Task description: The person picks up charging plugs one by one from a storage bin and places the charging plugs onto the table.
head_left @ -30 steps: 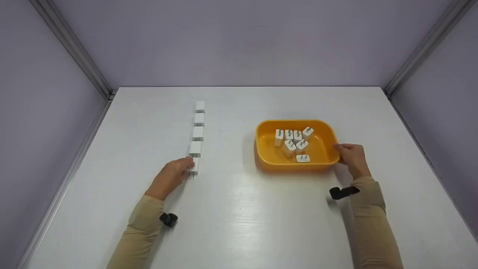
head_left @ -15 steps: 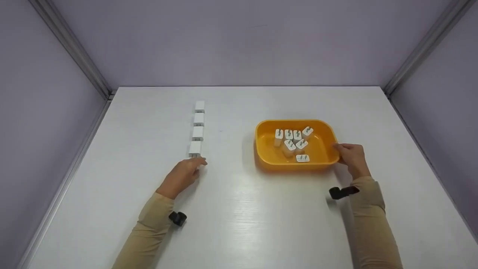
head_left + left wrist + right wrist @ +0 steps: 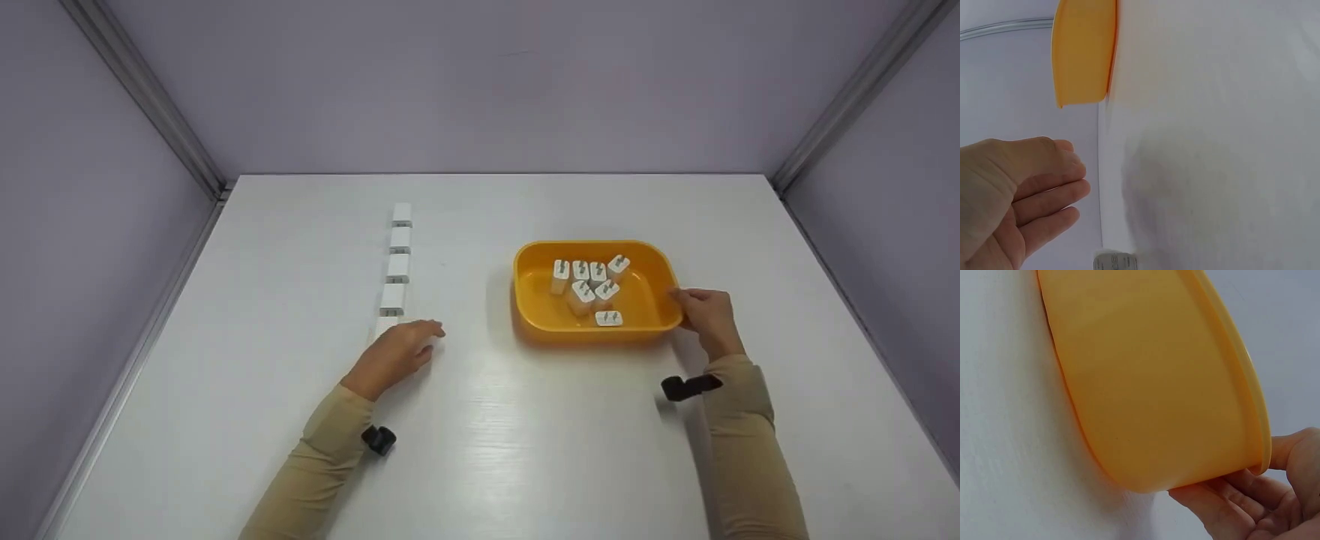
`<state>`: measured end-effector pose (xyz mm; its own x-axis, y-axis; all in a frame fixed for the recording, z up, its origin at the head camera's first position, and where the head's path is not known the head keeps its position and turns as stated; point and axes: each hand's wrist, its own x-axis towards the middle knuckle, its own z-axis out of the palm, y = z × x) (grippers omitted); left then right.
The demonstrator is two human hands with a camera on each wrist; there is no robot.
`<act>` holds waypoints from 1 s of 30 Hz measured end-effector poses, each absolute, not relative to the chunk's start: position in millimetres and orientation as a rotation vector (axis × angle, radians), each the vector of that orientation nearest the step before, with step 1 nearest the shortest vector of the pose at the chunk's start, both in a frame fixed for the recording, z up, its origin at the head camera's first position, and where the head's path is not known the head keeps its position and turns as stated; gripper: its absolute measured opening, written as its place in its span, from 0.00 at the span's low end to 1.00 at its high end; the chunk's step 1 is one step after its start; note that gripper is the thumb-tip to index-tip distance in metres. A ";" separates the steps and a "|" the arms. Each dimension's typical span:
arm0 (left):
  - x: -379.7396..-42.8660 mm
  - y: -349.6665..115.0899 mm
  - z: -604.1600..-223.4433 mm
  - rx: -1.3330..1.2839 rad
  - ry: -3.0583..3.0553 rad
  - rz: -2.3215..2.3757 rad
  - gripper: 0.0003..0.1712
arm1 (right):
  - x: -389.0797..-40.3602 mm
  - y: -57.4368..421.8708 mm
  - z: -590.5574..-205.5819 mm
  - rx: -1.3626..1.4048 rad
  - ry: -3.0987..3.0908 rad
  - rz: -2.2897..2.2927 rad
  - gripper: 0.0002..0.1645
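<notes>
My left hand (image 3: 397,354) hovers above the table with loosely bent fingers and nothing in them, as the left wrist view also shows. Just behind it, partly covered by the hand, lies the nearest white plug adapter (image 3: 387,324) of a straight row. Farther up the row lie several more, such as the white charger plug (image 3: 392,296), prongs toward me. My right hand (image 3: 709,319) grips the right end of an orange plastic bin (image 3: 536,307), thumb at the rim and fingers against the outer wall. Inside the bin, several white plugs (image 3: 582,291) mostly stand with prongs up.
The white table (image 3: 487,435) is bordered by pale walls at the back (image 3: 480,90) and both sides. A black wrist camera (image 3: 379,440) sits on the left sleeve, another black camera (image 3: 679,388) on the right one.
My left hand has let go of the nearest plug, leaving it at the row's near end, and has moved right toward the bin. The right hand and bin have stayed put.
</notes>
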<state>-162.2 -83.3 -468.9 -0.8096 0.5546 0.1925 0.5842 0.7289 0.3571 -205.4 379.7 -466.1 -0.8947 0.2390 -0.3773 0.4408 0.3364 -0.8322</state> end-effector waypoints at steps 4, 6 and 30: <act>-163.1 -69.8 -469.2 -0.999 -2.818 -0.645 0.13 | -206.2 379.8 -466.4 0.647 2.408 -1.580 0.36; -163.6 -62.5 -469.6 -1.031 -2.818 -0.646 0.13 | -206.6 379.6 -466.7 0.658 2.405 -1.574 0.35; -165.2 -12.1 -467.6 -1.242 -2.733 -0.656 0.12 | -204.6 379.0 -466.3 0.607 2.389 -1.670 0.35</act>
<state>-165.2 -12.1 -467.6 -0.6714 0.7035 0.2331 0.7327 0.5828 0.3514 -204.6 379.0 -466.3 -0.9041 0.2332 -0.3580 0.4163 0.2928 -0.8608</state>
